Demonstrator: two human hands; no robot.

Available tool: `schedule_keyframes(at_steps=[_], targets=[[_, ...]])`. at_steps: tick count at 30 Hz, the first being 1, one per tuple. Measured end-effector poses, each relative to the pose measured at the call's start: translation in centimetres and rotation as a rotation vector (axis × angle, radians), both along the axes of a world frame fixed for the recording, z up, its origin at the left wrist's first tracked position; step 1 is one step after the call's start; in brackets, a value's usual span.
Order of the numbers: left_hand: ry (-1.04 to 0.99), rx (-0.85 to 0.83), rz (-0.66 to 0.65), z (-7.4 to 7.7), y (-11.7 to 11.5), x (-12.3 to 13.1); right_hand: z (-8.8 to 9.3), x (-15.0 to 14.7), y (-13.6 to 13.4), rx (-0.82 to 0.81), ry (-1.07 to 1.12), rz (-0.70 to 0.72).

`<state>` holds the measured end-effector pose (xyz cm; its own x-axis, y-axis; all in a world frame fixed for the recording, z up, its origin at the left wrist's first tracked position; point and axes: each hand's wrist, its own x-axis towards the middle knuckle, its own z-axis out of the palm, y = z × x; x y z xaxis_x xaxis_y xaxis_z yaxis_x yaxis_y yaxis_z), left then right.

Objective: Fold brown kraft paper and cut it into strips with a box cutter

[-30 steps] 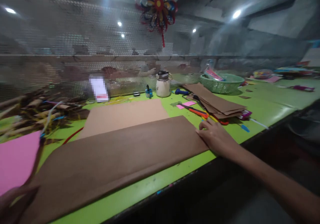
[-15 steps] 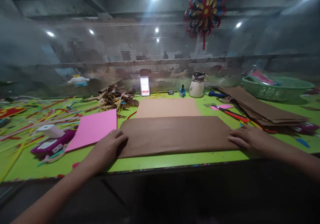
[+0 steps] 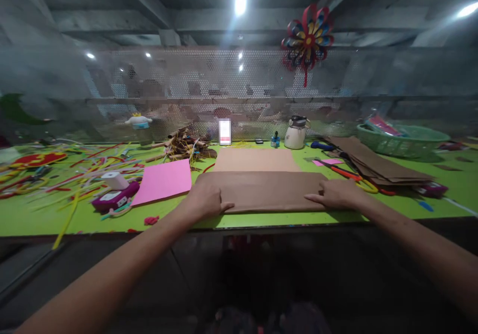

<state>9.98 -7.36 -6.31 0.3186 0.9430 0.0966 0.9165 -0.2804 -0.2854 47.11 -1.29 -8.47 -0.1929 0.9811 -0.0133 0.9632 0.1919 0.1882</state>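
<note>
A wide sheet of brown paper [image 3: 267, 190], folded over along its length, lies near the table's front edge. Behind it shows a lighter tan sheet [image 3: 257, 160], partly covered by the brown one. My left hand [image 3: 207, 199] is closed at the left part of the brown paper, its fingers curled and its thumb stretched along the front edge. At the other end my right hand [image 3: 334, 193] grips the paper's right part, thumb and fingers pointing inward. Beneath both hands the paper's edges are hidden. A pink sheet [image 3: 163, 181] lies left of my left hand.
Scissors with orange handles [image 3: 341, 171] and a stack of brown paper [image 3: 377, 162] lie to the right, before a green basket [image 3: 407, 142]. Brown rolled strips [image 3: 186, 144], a purple tape dispenser [image 3: 115, 197], a phone [image 3: 224, 132] and a white jug [image 3: 296, 134] stand around.
Both my hands have moved inward along the brown paper, away from its ends. The view has shifted slightly, so the table's front edge appears higher.
</note>
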Motion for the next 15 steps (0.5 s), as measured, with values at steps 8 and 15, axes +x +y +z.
schedule_keyframes(at_steps=[8, 15], targets=[[-0.007, -0.006, 0.071, -0.9, -1.0, 0.7, -2.3, 0.6, -1.4, 0.139, -0.054, -0.052], [0.008, 0.035, 0.012, -2.0, -0.7, 0.2, -3.4, 0.8, -1.8, 0.231, -0.053, -0.061]])
